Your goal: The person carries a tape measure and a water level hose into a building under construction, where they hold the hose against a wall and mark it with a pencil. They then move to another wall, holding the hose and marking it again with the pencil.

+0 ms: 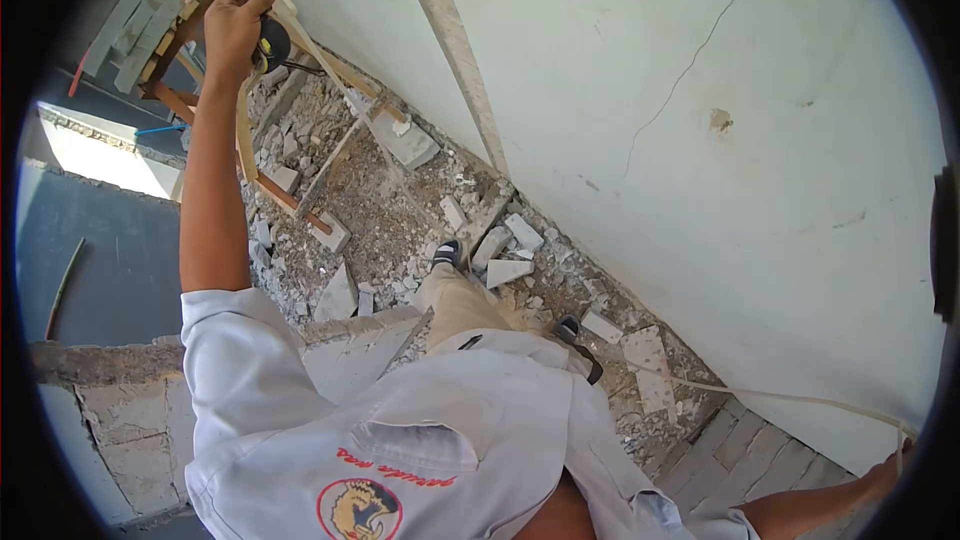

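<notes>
Raised at the upper left, my left hand (pixel 233 25) is closed, with its fingertips at a pale, thin hose (pixel 325 65) beside the wall. A black and yellow tape measure (pixel 272 44) shows against the palm side of this hand. My right hand (pixel 890 472) is at the lower right edge, partly lost in the dark rim, closed around a pale hose (pixel 770 392). That hose sags along the foot of the wall towards my feet. Whether both stretches belong to one hose is hidden.
A cracked white wall (pixel 780 170) rises on the right. Rubble and broken blocks (pixel 508 272) cover the ground around my sandalled feet. A wooden stand (pixel 170 55) loaded with planks is at the upper left. A low block wall (pixel 125 410) lies at the lower left.
</notes>
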{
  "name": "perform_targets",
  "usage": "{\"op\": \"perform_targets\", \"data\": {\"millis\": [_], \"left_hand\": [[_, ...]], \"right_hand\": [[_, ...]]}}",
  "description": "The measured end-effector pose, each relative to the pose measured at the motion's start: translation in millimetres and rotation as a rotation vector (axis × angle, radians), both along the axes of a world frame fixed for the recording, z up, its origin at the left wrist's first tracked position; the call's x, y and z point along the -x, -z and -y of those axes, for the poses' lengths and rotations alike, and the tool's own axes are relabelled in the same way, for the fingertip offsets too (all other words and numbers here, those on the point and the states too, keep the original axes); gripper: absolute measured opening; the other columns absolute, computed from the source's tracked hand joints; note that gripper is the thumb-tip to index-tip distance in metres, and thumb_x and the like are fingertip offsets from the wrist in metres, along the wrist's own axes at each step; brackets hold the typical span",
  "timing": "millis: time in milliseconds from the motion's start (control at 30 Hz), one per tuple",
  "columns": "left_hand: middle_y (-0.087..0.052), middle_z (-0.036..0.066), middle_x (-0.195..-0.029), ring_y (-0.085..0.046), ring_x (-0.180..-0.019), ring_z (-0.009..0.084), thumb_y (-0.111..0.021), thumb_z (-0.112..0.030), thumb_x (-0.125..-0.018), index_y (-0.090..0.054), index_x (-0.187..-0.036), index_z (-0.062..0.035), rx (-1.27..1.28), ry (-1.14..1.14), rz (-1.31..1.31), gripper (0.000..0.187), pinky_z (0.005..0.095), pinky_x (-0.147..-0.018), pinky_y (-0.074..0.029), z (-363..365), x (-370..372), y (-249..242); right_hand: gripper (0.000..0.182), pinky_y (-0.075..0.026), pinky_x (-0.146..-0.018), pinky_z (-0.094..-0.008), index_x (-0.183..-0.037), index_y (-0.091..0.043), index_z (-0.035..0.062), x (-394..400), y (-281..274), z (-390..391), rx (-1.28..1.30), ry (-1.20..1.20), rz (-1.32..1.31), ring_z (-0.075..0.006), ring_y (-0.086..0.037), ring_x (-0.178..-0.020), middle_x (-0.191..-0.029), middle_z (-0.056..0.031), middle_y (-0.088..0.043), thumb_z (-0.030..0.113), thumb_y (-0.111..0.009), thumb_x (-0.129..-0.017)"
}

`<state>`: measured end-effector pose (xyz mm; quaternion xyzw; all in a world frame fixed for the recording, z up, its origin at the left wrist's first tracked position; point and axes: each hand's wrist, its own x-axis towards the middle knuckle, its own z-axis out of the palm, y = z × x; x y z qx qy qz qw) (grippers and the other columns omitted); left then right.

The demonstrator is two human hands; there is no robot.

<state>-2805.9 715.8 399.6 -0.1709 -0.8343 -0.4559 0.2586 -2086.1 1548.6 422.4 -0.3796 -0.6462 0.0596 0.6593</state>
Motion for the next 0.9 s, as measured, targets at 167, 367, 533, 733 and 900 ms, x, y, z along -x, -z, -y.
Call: {"op": "perform_targets", "data": {"millis": [167,367,533,733,900], "left_hand": [[-0.073,0.006,-0.082,-0.065,-0.077,0.012,-0.076,-0.024,-0.091,-0.074,-0.105,-0.0025,0.131,-0.249,-0.119,0.026,0.0305,-0.07,-0.049,6.3,36.5,-3.9],[-0.076,0.007,-0.083,-0.067,-0.074,0.0134,-0.075,-0.022,-0.089,-0.073,-0.097,-0.0016,0.118,-0.241,-0.053,0.022,0.0315,-0.069,-0.05,-2.6,75.1,-6.5],[-0.076,0.007,-0.083,-0.065,-0.073,0.013,-0.076,-0.022,-0.089,-0.073,-0.097,-0.0019,0.101,-0.122,-0.011,0.022,0.0311,-0.069,-0.05,-17.0,107.1,-6.0],[-0.076,0.008,-0.084,-0.065,-0.075,0.0143,-0.074,-0.023,-0.09,-0.072,-0.099,-0.0008,0.148,0.01,0.016,0.023,0.0314,-0.071,-0.05,-43.8,132.8,-0.5],[-0.076,0.009,-0.086,-0.066,-0.077,0.0164,-0.071,-0.026,-0.094,-0.071,-0.1,0.0001,0.208,0.064,0.033,0.026,0.0323,-0.074,-0.051,-50.9,139.0,9.2]], "right_hand": [[0.024,-0.06,-0.059,-0.0396,-0.095,-0.069,-0.0027,-22.5,-17.6,-28.6,-0.072,0.234,-0.001,-0.027,-0.072,-0.073,-0.086,-0.0159,-0.072,0.021,-0.069,-0.096],[0.031,-0.06,-0.069,-0.0395,-0.091,-0.068,0.0007,-144.0,22.3,-229.7,-0.567,0.826,0.927,-0.0279,-0.072,-0.079,-0.088,-0.0149,-0.073,0.03,-0.062,-0.099],[0.022,-0.057,-0.073,-0.038,-0.102,-0.069,0.0,-97.1,22.7,-173.2,-0.065,0.402,0.342,-0.0261,-0.07,-0.087,-0.096,-0.0154,-0.072,0.02,-0.063,-0.095],[0.037,-0.052,-0.07,-0.0375,-0.121,-0.066,-0.0054,-61.0,26.2,-90.7,0.258,0.071,0.047,-0.0242,-0.063,-0.086,-0.103,-0.0168,-0.068,0.022,-0.061,-0.096],[0.041,-0.029,-0.054,-0.0265,-0.126,-0.07,0.0024,-70.9,45.5,-98.5,0.234,-0.089,-0.13,-0.0078,-0.037,-0.059,-0.076,0.0009,-0.06,0.033,-0.068,-0.1]]}}
